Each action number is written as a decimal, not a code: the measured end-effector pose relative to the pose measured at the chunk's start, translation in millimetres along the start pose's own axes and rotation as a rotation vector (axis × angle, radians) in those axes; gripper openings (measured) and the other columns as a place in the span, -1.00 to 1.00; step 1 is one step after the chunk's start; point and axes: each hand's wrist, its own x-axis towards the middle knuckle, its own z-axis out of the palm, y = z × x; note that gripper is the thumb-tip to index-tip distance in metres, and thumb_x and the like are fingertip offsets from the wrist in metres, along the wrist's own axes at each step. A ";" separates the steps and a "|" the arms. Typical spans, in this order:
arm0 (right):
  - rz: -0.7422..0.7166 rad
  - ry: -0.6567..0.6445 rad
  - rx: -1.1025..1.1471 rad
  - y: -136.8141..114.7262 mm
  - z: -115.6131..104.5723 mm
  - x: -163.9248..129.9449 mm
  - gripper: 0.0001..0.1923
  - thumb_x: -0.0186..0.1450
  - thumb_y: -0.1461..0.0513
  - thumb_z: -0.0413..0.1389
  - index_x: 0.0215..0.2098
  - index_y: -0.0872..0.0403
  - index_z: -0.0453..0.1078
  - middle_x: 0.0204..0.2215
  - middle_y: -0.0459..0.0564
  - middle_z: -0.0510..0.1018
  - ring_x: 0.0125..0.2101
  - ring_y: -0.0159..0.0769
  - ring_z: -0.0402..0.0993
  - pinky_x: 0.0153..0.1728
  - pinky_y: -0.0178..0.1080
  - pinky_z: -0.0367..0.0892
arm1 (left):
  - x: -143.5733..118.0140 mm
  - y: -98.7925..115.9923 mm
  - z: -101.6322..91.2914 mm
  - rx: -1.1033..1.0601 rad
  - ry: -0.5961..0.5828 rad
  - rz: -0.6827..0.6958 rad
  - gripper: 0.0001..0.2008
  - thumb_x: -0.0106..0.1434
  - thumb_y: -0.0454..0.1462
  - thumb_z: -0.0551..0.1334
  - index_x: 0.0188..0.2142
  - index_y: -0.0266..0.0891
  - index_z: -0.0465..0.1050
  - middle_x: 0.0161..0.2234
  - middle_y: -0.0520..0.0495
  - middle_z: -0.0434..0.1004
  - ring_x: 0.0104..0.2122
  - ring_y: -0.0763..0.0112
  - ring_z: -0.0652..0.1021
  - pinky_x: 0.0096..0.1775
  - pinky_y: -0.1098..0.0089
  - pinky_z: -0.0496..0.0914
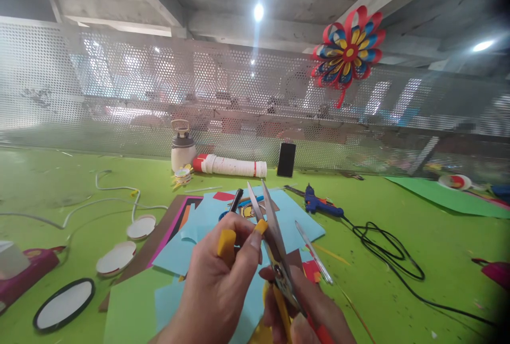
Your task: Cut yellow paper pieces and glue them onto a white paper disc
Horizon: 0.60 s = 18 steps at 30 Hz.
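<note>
Left hand [217, 285] raised, pinching yellow paper [226, 245] — right hand [306, 309] grips scissors [271, 232], blades parted upward.

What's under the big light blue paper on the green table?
Under the light blue paper a pink-edged brown sheet sticks out at its left, lying on the green table. The left hand and scissors cover its near part, so anything beneath there stays hidden.
</note>
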 end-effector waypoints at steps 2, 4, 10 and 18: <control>0.002 -0.011 -0.008 -0.1 -0.8 0.3 -0.33 0.19 -0.29 0.06 -0.07 0.04 0.43 -0.53 -0.08 0.43 -0.56 -0.36 0.36 -0.56 -0.32 0.26 | 0.5 -1.5 -1.5 0.023 -0.021 0.008 -0.77 0.31 -0.19 0.14 -0.47 -0.19 0.33 -0.57 0.09 0.30 -0.57 0.49 0.28 -0.51 0.47 0.22; 0.008 -0.024 -0.008 0.7 -1.6 0.7 -0.33 0.19 -0.30 0.05 -0.07 0.04 0.42 -0.53 -0.08 0.43 -0.56 -0.36 0.37 -0.55 -0.32 0.26 | 0.9 -3.4 -2.8 0.037 -0.039 0.009 -0.77 0.32 -0.18 0.13 -0.46 -0.18 0.33 -0.57 0.09 0.30 -0.56 0.49 0.29 -0.51 0.47 0.23; 0.053 -0.061 0.001 1.8 -3.7 2.2 -0.31 0.18 -0.30 0.07 -0.05 0.05 0.42 -0.52 -0.08 0.45 -0.54 -0.37 0.38 -0.55 -0.33 0.26 | 1.6 -6.9 -4.2 0.067 -0.073 0.043 -0.76 0.35 -0.18 0.10 -0.44 -0.18 0.32 -0.56 0.09 0.31 -0.56 0.49 0.31 -0.50 0.48 0.26; 0.087 -0.048 0.005 -1.0 -3.0 3.7 -0.30 0.19 -0.31 0.04 -0.11 0.08 0.46 -0.52 -0.07 0.47 -0.52 -0.37 0.38 -0.54 -0.36 0.27 | 1.3 -6.1 -3.5 0.057 -0.050 0.056 -0.77 0.35 -0.21 0.10 -0.44 -0.19 0.33 -0.54 0.07 0.35 -0.57 0.50 0.32 -0.53 0.49 0.27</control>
